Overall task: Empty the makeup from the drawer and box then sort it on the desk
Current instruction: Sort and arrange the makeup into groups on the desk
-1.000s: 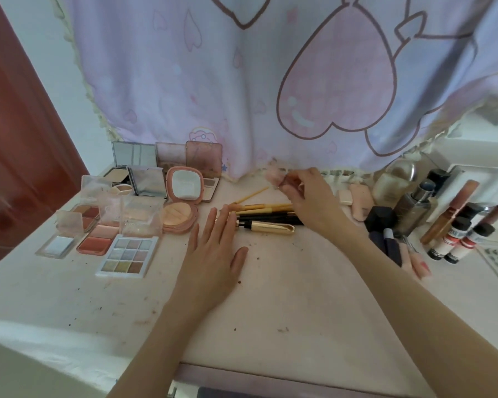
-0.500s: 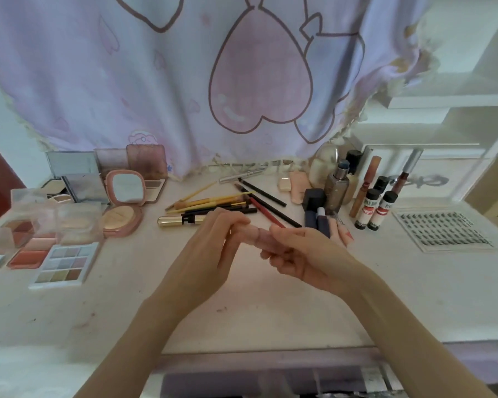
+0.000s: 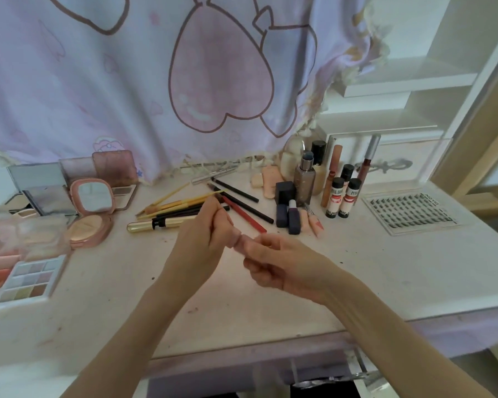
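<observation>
A small pink tube [image 3: 240,242] is held above the desk [image 3: 385,268], lying roughly level in front of the pencils [image 3: 184,206]. Left of the pencils sit an open pink compact [image 3: 91,214] and a palette [image 3: 26,278]. Right of the pencils, two dark lipsticks [image 3: 288,216] lie flat, bottles [image 3: 342,201] stand upright, and a lash tray [image 3: 408,212] lies farthest right.

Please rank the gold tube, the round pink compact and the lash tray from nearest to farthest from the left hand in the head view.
From the left hand:
1. Gold tube, just to its left, lying on the desk.
2. Round pink compact, farther left, lid open.
3. Lash tray, far right, beyond the right hand.
</observation>
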`<state>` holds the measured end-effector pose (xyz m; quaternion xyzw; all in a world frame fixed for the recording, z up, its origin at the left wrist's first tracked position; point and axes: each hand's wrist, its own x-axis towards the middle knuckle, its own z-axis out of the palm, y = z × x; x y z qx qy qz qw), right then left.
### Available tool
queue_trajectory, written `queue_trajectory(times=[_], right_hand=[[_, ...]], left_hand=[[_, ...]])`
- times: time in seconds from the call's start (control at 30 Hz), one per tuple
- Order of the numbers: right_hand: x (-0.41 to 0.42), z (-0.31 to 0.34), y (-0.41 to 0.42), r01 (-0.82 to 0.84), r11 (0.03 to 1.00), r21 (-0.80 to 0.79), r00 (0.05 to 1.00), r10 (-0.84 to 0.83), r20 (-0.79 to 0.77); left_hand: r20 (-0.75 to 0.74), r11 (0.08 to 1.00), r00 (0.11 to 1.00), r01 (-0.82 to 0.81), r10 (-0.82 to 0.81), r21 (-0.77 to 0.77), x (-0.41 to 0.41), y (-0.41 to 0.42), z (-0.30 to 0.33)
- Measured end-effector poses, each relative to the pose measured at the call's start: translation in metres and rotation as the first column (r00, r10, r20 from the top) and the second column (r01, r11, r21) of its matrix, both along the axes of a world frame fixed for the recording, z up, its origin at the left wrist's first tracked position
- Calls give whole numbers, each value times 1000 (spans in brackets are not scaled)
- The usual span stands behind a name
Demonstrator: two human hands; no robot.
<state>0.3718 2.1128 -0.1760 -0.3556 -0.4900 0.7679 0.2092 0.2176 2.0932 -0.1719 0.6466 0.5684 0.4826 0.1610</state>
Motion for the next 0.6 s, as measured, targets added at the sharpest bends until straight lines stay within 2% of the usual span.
queue_trajectory(times=[0.03, 0.1, 0.17, 0.23, 0.27, 0.37, 0.43, 0.47, 0.53, 0.6], right_hand=[[0, 0, -1, 53, 988, 142, 996, -62, 60], [1, -2, -2, 80, 893, 442, 965, -181, 191], [4, -7, -2, 70, 826, 559, 943, -238, 234], [10, -10, -1, 95, 864, 494, 949, -229, 219], [14, -11, 0, 115, 895, 432, 959, -214, 187], [22, -5, 0, 211, 970, 120, 977, -205, -59], [27, 1, 0, 196, 980, -41, 966, -200, -165], [29, 1, 0, 165, 984, -65, 968, -174, -180], [32, -2, 2, 123, 992, 26, 983, -118, -138], [34, -6, 1, 108, 949, 296, 992, -122, 31]], left_hand=[[9, 999, 1000, -17, 17, -32, 2, 1, -1], [-17, 991, 997, -73, 72, -112, 7, 4, 0], [-103, 977, 991, -107, 89, -186, 8, 5, 4], [-189, 977, 982, -28, -14, -212, 1, 5, 5], [-169, 974, 978, 89, -125, -209, -2, 3, 5], [-89, 896, 892, 437, -443, -79, -9, 1, 2], [-84, 872, 869, 490, -488, -6, -8, 1, 0], [-91, 882, 878, 472, -470, 5, -5, 1, 1], [-112, 921, 914, 388, -390, -42, 0, 1, 4], [-160, 954, 949, 246, -273, -169, 5, 1, 9]])
